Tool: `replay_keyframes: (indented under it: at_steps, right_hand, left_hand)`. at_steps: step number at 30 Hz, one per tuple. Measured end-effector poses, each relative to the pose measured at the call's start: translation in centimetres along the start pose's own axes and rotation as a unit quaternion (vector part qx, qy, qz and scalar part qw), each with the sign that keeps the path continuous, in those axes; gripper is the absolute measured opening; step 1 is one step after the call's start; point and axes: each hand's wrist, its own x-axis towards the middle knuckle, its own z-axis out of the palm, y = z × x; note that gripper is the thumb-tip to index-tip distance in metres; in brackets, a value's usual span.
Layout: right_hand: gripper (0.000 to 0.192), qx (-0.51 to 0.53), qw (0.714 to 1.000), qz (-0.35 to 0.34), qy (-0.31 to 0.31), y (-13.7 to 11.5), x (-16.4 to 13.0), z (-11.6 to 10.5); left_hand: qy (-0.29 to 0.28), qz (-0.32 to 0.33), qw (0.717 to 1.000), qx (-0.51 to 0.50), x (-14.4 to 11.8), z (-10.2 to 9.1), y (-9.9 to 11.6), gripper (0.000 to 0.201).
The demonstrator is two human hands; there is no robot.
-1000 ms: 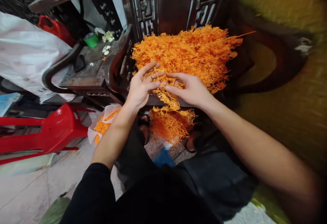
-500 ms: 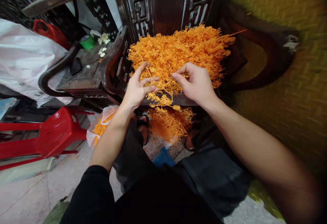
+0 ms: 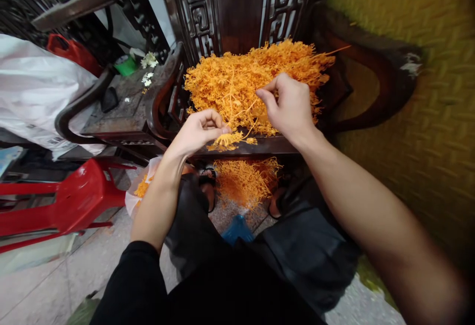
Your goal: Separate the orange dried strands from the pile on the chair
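Observation:
A big heap of orange dried-flower sprigs [image 3: 230, 75] covers the seat of a dark carved wooden chair [image 3: 243, 16]. My right hand [image 3: 291, 105] is closed in a pinch on the thin stem of one orange sprig [image 3: 227, 141], in front of the heap. Lower and to the left, my left hand [image 3: 200, 129] has its thumb and fingers pressed together at a branch of that same sprig. The sprig's feathery heads hang by the seat's front edge. My left fingertips partly cover what they pinch.
Loose orange stems [image 3: 245, 181] lie on the floor between my feet, near a blue plastic bag [image 3: 237, 228]. At left are a whitish bag [image 3: 131, 199] with orange bits, a red plastic stool [image 3: 81, 196], and a side table [image 3: 122, 117] with a green roll [image 3: 126, 66].
My left hand has gone from spread fingers to a pinch on the sprig and dropped slightly. My right hand has risen a little, keeping its pinch on the stem.

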Motion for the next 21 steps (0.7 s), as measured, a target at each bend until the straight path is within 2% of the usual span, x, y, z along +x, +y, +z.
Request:
replay_keyframes:
  at_steps: [2, 6, 9, 12, 15, 21]
  right_hand:
    - [0.032, 0.006, 1.000, 0.007, -0.005, -0.1, 0.1, 0.3]
    - [0.021, 0.017, 0.999, -0.006, -0.026, -1.1, -0.4, 0.8]
    - [0.018, 0.026, 0.998, -0.024, -0.043, -2.0, -0.9, 0.9]
    - [0.018, 0.034, 0.999, -0.027, -0.031, -2.5, -1.0, 0.7]
    - [0.027, 0.039, 0.999, -0.020, -0.028, -3.2, -1.1, 0.5]
    - [0.048, 0.071, 0.986, -0.024, -0.151, -4.6, -1.7, 0.6]
  left_hand:
    - [-0.019, -0.016, 1.000, 0.013, -0.2, 0.0, 0.1, 0.030]
    - [-0.027, -0.037, 0.999, 0.021, -0.7, -0.1, -0.1, 0.036]
    - [0.000, -0.030, 1.000, 0.010, -0.6, -0.2, -0.8, 0.032]
    - [0.042, -0.014, 0.999, -0.016, -0.2, -0.4, -1.5, 0.032]
    - [0.081, -0.006, 0.994, -0.073, 0.0, -0.3, -1.8, 0.038]
    - [0.130, -0.003, 0.983, -0.126, -0.2, 0.2, -1.6, 0.045]
